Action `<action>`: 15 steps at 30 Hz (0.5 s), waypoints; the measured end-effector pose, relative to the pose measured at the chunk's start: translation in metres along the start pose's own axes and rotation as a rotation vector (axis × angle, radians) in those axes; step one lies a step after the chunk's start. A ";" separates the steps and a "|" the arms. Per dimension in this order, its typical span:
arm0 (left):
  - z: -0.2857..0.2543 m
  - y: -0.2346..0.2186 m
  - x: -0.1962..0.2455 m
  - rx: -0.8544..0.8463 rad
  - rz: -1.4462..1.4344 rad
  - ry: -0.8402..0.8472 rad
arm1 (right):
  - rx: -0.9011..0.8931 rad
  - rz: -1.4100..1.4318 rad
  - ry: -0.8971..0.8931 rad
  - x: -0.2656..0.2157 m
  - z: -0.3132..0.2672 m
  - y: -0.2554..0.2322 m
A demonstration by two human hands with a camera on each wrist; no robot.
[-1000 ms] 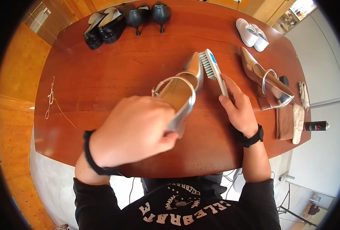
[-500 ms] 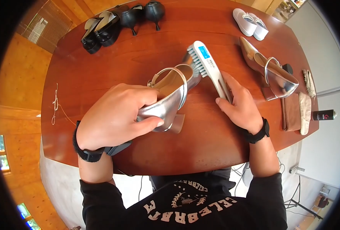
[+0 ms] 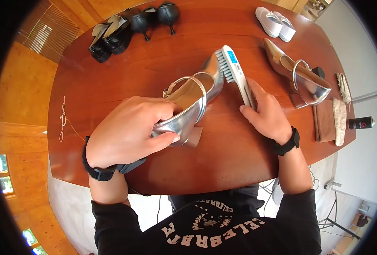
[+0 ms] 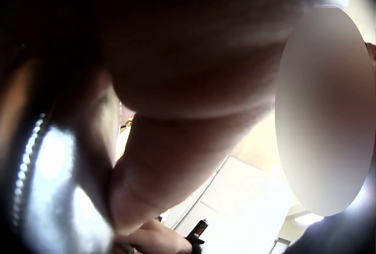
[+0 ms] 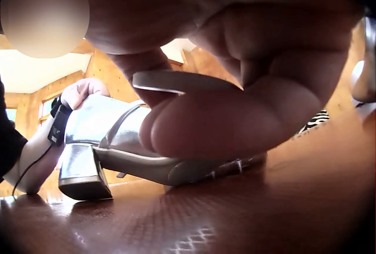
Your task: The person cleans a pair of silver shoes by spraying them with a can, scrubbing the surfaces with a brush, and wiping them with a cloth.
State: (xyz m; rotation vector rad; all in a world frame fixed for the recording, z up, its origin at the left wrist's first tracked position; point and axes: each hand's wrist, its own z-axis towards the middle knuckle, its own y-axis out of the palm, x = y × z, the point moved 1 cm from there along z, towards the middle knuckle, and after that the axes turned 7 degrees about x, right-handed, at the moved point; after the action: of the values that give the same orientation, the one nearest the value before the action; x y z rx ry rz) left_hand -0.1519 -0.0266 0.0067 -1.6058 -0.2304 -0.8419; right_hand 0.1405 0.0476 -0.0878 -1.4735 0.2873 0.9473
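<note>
The left hand (image 3: 131,129) grips the heel end of a silver strapped shoe (image 3: 182,121), fingers inside the opening and thumb on the outer side. In the right hand (image 3: 268,114) is the handle of a white brush (image 3: 236,71) with a blue label; its bristles face left, at the side of the shoe's toe. The right wrist view shows curled fingers (image 5: 217,122) around the handle end (image 5: 176,81) and the shoe's block heel (image 5: 82,169) low over the table. In the left wrist view the thumb (image 4: 158,166) lies against the shiny shoe (image 4: 59,177).
The matching silver shoe (image 3: 299,76) lies at the right, with a brown cloth (image 3: 323,123) and a black can (image 3: 361,123) nearer the edge. White shoes (image 3: 275,23) stand back right, black shoes (image 3: 117,34) and black heels (image 3: 168,15) back left. A string (image 3: 62,117) lies left.
Since a second ago the left hand has turned, showing more of the shoe's silver side. The brush moved across the toe and back to its right side; its label turned up and then partly back.
</note>
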 end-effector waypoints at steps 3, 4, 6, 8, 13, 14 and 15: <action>0.000 -0.001 -0.003 -0.051 0.006 -0.045 | -0.044 0.041 0.002 -0.012 -0.002 -0.004; 0.000 0.000 -0.004 -0.042 0.017 -0.037 | -0.058 0.080 -0.045 -0.014 -0.003 -0.005; -0.001 0.002 -0.006 -0.027 0.037 -0.023 | -0.089 0.161 -0.137 -0.017 -0.005 -0.005; -0.001 0.004 -0.004 -0.020 0.050 -0.028 | -0.042 0.106 -0.086 -0.015 -0.004 -0.005; 0.002 0.011 0.006 -0.010 0.120 0.012 | 0.024 0.024 0.102 -0.015 0.000 -0.009; 0.003 0.015 0.008 0.002 0.132 0.031 | 0.025 0.036 0.098 -0.016 0.000 -0.010; 0.003 0.018 0.009 0.014 0.144 0.049 | 0.025 0.048 0.093 -0.016 0.000 -0.011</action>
State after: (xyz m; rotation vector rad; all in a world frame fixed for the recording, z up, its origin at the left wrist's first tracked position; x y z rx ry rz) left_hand -0.1338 -0.0303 -0.0019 -1.5666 -0.0846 -0.7664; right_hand 0.1375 0.0437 -0.0687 -1.4962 0.4028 0.9115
